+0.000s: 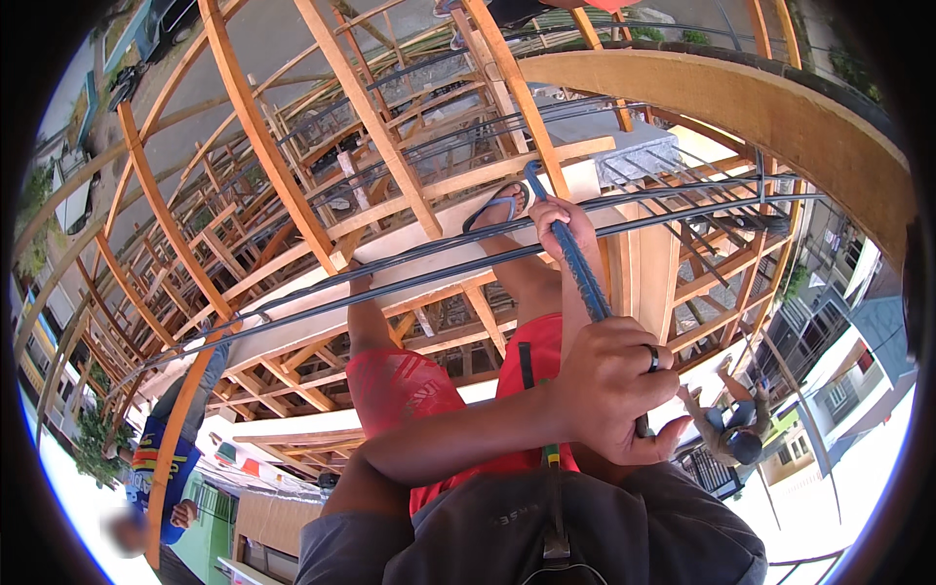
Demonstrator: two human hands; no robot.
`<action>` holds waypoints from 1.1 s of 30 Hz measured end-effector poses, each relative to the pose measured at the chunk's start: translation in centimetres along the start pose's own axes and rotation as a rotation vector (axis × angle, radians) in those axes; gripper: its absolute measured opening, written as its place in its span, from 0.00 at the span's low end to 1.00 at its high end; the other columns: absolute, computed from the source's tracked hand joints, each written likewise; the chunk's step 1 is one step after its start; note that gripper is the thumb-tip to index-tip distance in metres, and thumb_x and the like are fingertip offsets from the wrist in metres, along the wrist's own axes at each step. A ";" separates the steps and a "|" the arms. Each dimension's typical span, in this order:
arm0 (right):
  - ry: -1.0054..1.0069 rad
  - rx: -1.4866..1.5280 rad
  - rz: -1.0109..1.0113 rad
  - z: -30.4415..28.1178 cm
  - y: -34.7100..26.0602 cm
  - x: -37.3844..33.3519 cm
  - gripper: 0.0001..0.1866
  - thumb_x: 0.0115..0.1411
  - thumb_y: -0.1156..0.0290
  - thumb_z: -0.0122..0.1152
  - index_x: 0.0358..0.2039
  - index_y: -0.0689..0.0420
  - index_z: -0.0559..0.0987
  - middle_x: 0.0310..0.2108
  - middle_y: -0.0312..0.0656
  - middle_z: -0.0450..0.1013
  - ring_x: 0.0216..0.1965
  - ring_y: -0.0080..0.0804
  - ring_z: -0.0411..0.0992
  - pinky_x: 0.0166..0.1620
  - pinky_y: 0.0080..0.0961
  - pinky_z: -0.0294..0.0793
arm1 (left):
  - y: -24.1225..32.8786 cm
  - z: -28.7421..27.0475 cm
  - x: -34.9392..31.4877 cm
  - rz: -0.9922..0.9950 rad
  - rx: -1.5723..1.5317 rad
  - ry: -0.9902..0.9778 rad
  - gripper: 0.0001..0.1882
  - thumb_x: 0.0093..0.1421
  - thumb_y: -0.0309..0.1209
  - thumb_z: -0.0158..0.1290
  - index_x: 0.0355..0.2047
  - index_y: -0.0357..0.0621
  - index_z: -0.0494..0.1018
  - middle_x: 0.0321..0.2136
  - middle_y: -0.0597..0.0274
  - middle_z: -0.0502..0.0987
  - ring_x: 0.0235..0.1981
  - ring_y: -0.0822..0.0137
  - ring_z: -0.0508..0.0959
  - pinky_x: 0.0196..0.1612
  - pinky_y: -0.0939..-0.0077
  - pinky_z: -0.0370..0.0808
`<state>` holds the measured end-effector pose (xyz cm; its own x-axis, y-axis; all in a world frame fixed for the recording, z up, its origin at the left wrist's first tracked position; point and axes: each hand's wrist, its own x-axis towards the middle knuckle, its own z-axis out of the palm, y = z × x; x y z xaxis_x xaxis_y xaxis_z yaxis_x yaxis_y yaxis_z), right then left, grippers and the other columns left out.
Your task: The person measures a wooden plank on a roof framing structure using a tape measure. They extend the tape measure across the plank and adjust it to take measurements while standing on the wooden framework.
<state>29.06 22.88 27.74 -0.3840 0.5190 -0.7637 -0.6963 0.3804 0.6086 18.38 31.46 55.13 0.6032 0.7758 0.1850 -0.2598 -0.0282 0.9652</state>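
My left hand [619, 390], with a dark ring on one finger, is closed round the near end of a blue metal bar [579, 273]. My left forearm crosses in front of my body to reach it. Farther up, my right hand [565, 226] wraps round the same bar near its hooked far end. That tip lies beside a wooden upright and close to long dark steel rods [429, 255] that run across below me. My foot in a flip-flop [495, 205] rests on a pale beam [448, 216] beside the rods.
Wooden posts and battens [370, 107] form a framework ahead and left. A thick curved timber [721, 83] spans the upper right, above projecting steel rods [702, 180]. One person in a blue shirt [175, 468] is lower left; another in a dark cap [745, 447] is at right.
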 end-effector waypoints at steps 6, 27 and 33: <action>0.055 -0.016 0.050 1.1 0.4 -2.2 0.07 0.70 0.75 0.46 0.41 0.68 0.65 0.24 0.37 0.61 0.18 0.20 0.62 0.19 0.15 0.68 | 0.0 3.2 -0.6 0.019 0.049 -0.015 0.12 0.43 0.33 0.63 0.16 0.44 0.70 0.18 0.62 0.71 0.19 0.65 0.73 0.22 0.70 0.69; 0.061 0.039 0.019 0.8 2.9 0.4 0.08 0.67 0.76 0.47 0.30 0.61 0.65 0.18 0.33 0.59 0.15 0.19 0.60 0.18 0.14 0.67 | 0.3 0.1 0.3 -0.010 -0.015 0.147 0.10 0.42 0.28 0.50 0.11 0.41 0.62 0.12 0.64 0.59 0.10 0.65 0.60 0.15 0.71 0.58; 0.112 0.051 0.087 1.6 1.7 -0.7 0.06 0.68 0.75 0.48 0.33 0.63 0.66 0.20 0.33 0.60 0.16 0.19 0.61 0.17 0.14 0.66 | -0.3 1.6 -0.1 0.015 -0.036 0.067 0.07 0.37 0.27 0.56 0.16 0.43 0.68 0.17 0.62 0.69 0.15 0.65 0.68 0.18 0.71 0.63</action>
<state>29.08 24.36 29.66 -0.5088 0.4637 -0.7253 -0.6268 0.3780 0.6814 19.60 30.43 55.10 0.5476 0.8158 0.1861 -0.2961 -0.0190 0.9550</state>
